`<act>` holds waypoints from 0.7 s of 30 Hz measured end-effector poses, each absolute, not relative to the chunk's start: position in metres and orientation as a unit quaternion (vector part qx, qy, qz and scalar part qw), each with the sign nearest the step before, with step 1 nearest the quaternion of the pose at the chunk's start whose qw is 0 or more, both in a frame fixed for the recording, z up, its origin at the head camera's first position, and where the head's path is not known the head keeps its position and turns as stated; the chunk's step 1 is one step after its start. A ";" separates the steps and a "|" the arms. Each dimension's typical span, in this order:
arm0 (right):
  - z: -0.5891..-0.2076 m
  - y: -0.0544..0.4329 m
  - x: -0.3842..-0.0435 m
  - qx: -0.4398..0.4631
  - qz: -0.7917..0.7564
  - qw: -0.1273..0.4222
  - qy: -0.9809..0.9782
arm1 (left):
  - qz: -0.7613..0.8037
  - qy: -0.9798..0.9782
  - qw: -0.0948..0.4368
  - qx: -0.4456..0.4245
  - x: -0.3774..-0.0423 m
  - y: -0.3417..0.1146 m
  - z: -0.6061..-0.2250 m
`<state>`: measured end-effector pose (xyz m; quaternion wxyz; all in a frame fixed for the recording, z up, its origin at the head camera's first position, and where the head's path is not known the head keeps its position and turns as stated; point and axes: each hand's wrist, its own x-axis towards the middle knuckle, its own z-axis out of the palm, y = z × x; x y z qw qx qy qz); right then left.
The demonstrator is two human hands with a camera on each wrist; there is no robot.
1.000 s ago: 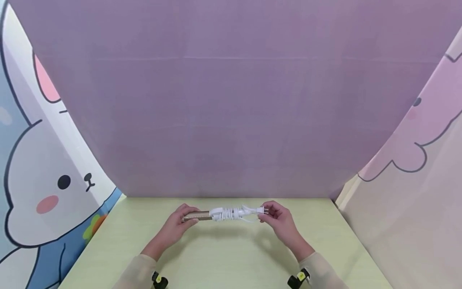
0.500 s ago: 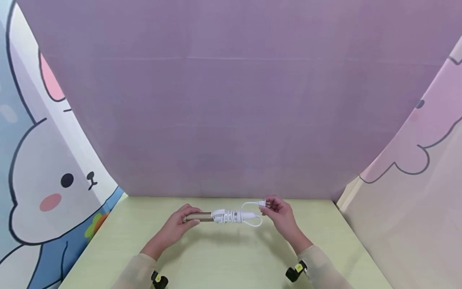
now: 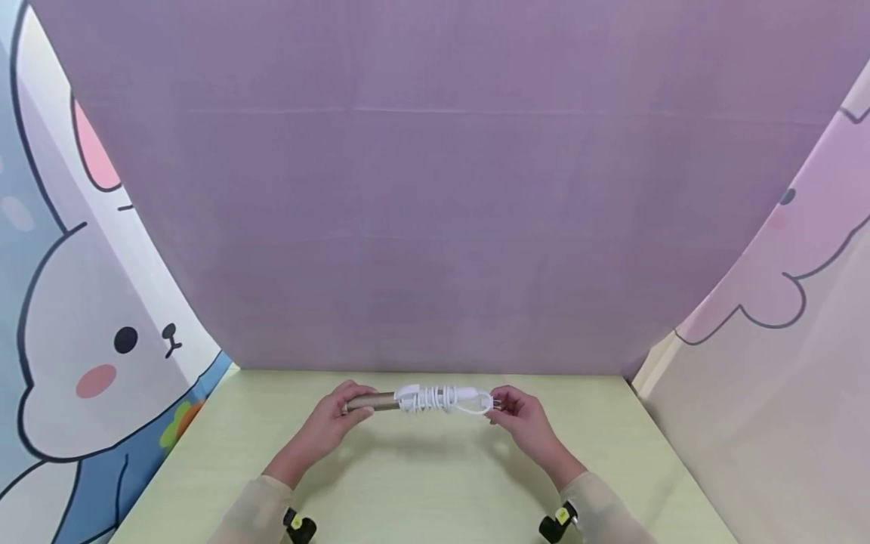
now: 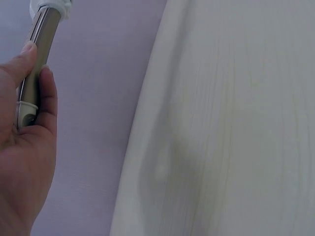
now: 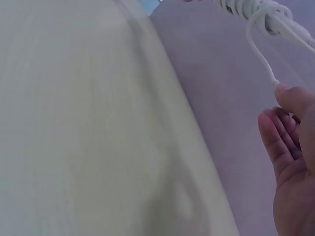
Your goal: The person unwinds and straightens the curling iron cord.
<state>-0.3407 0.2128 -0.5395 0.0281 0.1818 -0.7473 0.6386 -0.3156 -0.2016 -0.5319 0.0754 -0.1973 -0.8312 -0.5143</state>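
Observation:
A curling iron (image 3: 381, 402) with a gold barrel and white handle is held level above the table. My left hand (image 3: 321, 433) grips its barrel near the tip; in the left wrist view the thumb and fingers lie around the metal barrel (image 4: 45, 34). White cord (image 3: 432, 398) is wound in several turns around the handle, with a loose loop at the right end. My right hand (image 3: 533, 431) pinches the plug end of the cord beside the handle's end. In the right wrist view the thumb (image 5: 290, 96) presses on the loose cord (image 5: 260, 55); the plug is hidden there.
The pale wood-grain table (image 3: 421, 491) lies beneath both hands. A purple backdrop (image 3: 435, 189) rises at its back edge. Cartoon-printed panels (image 3: 75, 302) stand at the left and right sides. Black wrist cameras (image 3: 299, 525) sit on the wrists.
The right hand first drew the plug up and away, stretching a cord loop, then came back down and left beside the handle's end. The left hand keeps its grip, with the iron slightly raised.

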 end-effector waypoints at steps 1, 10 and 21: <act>-0.540 0.213 -0.339 0.188 0.635 0.024 -0.749 | -0.515 -0.831 0.081 -0.195 -0.316 -0.202 -0.532; -0.544 0.217 -0.328 0.228 0.619 -0.010 -0.752 | -0.521 -0.829 0.110 -0.169 -0.320 -0.205 -0.533; -0.523 0.214 -0.320 0.234 0.640 -0.001 -0.732 | -0.510 -0.843 0.099 -0.139 -0.320 -0.210 -0.536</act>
